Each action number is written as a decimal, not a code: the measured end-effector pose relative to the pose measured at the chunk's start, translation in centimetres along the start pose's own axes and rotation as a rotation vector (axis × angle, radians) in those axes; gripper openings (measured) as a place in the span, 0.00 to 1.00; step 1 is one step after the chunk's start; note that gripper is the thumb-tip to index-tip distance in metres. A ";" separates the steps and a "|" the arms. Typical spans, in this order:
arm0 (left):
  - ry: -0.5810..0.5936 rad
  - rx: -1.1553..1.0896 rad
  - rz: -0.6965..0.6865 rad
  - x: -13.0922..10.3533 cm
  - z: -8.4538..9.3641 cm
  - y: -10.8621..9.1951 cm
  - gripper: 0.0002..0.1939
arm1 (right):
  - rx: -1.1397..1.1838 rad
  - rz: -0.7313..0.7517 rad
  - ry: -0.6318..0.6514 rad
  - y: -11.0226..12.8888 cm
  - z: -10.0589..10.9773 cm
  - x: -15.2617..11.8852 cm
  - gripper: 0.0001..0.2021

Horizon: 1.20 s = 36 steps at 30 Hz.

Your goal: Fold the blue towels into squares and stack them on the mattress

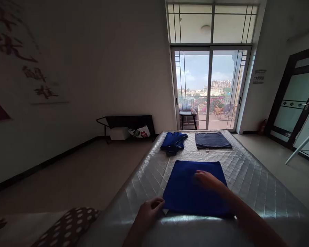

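the blue cloth (186,193) lies flat on the mattress (254,185), and the step in hand seems to be smoothing it. the left hand (149,210) is at its near left corner; whether thumb and finger pinch there, i cannot tell. the right hand (207,179) is blurred above or on the middle, its grip also unclear. the next move would call for light fingers along 1 edge. bare mattress gives room at left and right; beyond lie a crumpled blue garment (173,141) and a dark cloth (213,140).
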<state>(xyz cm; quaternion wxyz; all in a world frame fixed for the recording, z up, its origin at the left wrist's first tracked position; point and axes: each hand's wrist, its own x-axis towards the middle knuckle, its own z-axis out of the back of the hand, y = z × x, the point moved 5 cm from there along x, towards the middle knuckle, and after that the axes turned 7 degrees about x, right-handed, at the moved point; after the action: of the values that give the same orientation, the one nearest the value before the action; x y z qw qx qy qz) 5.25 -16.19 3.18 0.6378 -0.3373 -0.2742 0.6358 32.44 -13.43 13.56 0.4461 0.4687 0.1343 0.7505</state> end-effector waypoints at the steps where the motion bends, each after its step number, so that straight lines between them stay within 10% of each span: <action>1: 0.001 -0.009 -0.010 0.0 0.0 0.1 0.22 | -0.018 -0.019 0.040 -1.0 0.6 -1.9 0.12; 6: 0.033 -0.119 0.024 0.0 0.4 0.1 0.24 | -0.055 -0.147 0.400 -7.2 5.7 -11.1 0.04; 11: -0.042 -0.163 -0.036 -0.8 0.9 -0.8 0.21 | 0.014 -0.255 0.429 -9.0 7.7 -14.5 0.11; 21: -0.454 0.083 -0.314 -1.4 2.7 -2.9 0.22 | 0.057 -0.122 0.188 -4.9 9.8 -11.9 0.18; 27: -0.670 0.093 -0.558 -2.7 7.2 -8.8 0.25 | -0.029 0.074 -0.056 0.5 16.3 -8.4 0.14; 36: -0.613 -0.075 -0.486 -7.2 14.0 -18.0 0.22 | -0.190 0.169 -0.257 8.1 24.2 -5.1 0.18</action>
<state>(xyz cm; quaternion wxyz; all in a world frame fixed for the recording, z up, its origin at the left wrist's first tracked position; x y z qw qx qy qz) 5.31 -21.59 26.54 0.6456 -0.0802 -0.5470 0.5268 48.79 -27.35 28.28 0.4374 0.5260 -0.0352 0.7285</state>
